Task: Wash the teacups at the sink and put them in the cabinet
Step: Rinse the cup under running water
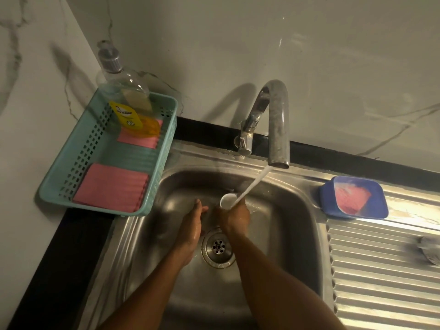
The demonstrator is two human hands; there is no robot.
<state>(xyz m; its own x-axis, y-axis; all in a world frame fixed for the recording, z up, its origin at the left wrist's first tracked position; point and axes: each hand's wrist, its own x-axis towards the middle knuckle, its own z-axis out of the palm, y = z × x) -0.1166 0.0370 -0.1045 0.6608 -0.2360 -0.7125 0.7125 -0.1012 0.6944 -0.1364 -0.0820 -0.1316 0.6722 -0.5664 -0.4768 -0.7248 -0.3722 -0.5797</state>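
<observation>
The teacup (227, 200) is in the sink (300, 210), over the middle of the basin and just behind the drain (217, 246), its mouth tilted up toward the tap (277, 120). The right hand (234, 216) holds it from below, fingers clamped round its body. The stream (254, 182) lands on the cup's near rim and on that hand. The left hand (192, 223) is close beside, fingers straight and holding nothing.

This looks like the rinse. To do it well, shift the cup so the stream runs inside it, then turn it so water sweeps the whole wall and rim. Bring the left fingers in to rub the inside and the lip. Keep the wet grip firm and low over the basin, so a slip costs little.

At the worktop's left rear corner a basket (167, 139) holds a soap bottle (126, 91). Its yellow label (125, 114) bears a dark word too blurred to read, and no other writing shows.
</observation>
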